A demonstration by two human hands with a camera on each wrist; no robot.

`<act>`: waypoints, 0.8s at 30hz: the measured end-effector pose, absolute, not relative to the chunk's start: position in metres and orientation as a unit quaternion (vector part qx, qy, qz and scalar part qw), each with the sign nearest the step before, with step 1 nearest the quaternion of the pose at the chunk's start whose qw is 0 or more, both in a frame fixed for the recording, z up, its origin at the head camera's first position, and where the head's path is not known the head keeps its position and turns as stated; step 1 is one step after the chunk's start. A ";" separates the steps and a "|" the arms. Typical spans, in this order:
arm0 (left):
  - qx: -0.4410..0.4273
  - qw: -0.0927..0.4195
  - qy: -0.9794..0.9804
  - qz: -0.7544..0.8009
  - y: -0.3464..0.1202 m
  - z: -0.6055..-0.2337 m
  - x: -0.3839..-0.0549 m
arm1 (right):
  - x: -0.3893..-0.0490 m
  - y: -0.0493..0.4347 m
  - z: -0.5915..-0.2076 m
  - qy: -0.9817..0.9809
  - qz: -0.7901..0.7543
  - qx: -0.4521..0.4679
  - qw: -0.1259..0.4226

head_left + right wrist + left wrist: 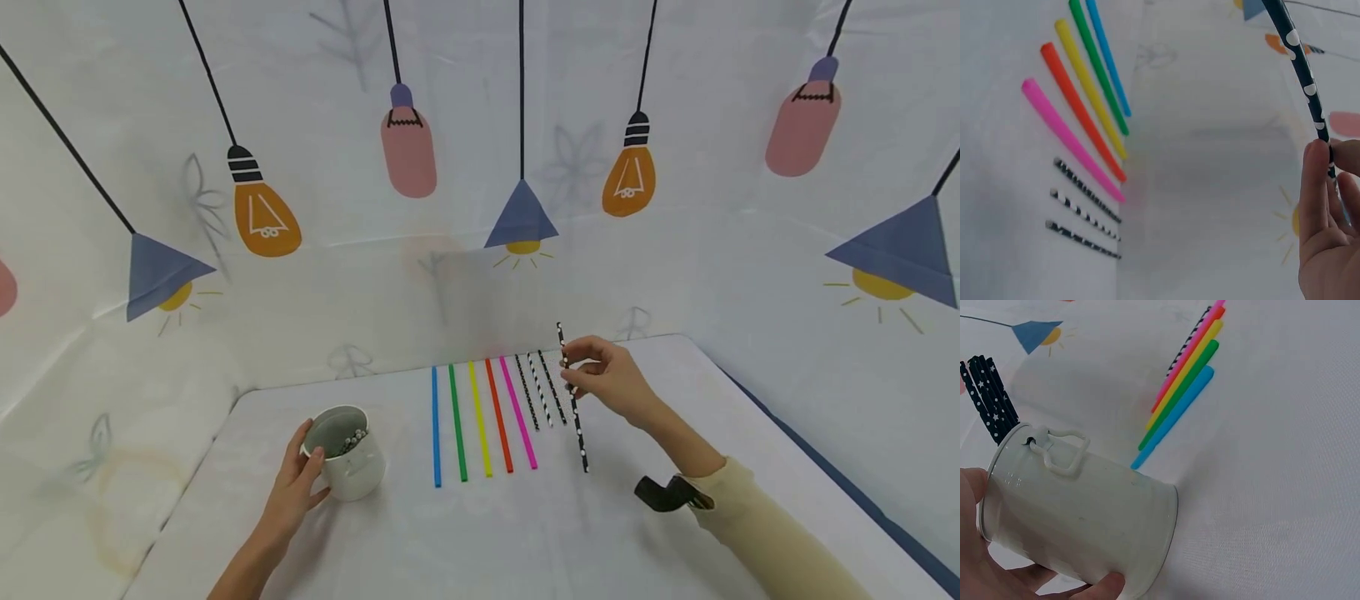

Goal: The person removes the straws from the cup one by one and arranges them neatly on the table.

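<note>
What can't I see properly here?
Head view: inside bottom of the white cup, hidden by its wall.
Left wrist view: pink straw, end cut off by top edge.
Right wrist view: held straw, end cut off by top edge.
Right wrist view: three patterned straws, markings blurred.

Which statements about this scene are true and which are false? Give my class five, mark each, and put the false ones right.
1. The left hand holds a white, cylindrical, metal-looking pot. True.
2. The pot is empty. False: dark, slim straws with white markings stand in it.
3. The right hand pinches a slim black straw with white spots. True.
4. In the head view, the slim green straw lies furthest left on the white table. False: the slim, plain blue straw does.
5. Three slim black-and-white patterned straws lie on the table. True.
</note>
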State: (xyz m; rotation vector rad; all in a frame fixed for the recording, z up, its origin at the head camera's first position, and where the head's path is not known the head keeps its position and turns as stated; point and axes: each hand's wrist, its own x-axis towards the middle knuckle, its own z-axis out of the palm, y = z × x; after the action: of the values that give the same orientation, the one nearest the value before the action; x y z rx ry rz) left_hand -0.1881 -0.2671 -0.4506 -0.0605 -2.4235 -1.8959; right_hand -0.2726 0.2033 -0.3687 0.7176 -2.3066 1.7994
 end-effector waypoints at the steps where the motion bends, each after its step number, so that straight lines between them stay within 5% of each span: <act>1: -0.021 0.033 -0.787 -0.616 -0.268 -0.450 -0.188 | -0.278 0.208 -0.369 -0.764 0.599 0.229 0.064; 24: -0.017 0.030 -0.787 -0.616 -0.269 -0.452 -0.187 | -0.382 0.249 -0.440 -0.824 0.558 0.077 0.068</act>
State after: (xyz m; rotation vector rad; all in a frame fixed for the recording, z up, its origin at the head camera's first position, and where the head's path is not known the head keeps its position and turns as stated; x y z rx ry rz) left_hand -0.1874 -0.2695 -0.4523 -0.0530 -2.4270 -1.8988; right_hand -0.3821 0.2493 -0.4405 0.2319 -2.4817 1.6801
